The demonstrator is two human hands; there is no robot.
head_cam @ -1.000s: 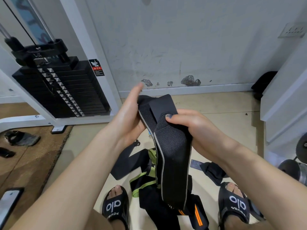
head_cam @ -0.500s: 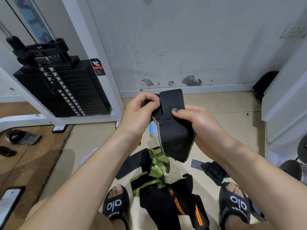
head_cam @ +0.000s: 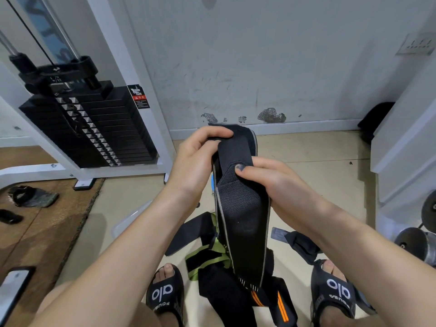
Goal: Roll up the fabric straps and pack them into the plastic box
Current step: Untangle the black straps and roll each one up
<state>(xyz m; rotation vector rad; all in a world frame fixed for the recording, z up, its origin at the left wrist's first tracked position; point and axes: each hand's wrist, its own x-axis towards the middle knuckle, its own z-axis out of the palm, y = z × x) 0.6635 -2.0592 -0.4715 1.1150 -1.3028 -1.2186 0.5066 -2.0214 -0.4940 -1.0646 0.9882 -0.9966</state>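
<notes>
Holding black strap [head_cam: 240, 208] up over the floor, I see left hand [head_cam: 195, 161] curled on its top fold, right hand [head_cam: 271, 182] pinching the middle; more straps [head_cam: 212, 258] piled between my sandals [head_cam: 165, 293].

You are working under soft, even indoor light that is leaving the wall [head_cam: 271, 55] pale and flat, without glare. Faint shadows are falling on the floor [head_cam: 306, 147] beneath your forearms. The wide lens is bending the machine frame [head_cam: 132, 67] and the white unit [head_cam: 405, 138] outward at the edges. The strap [head_cam: 243, 208] is showing slight motion blur along its top edge.
</notes>
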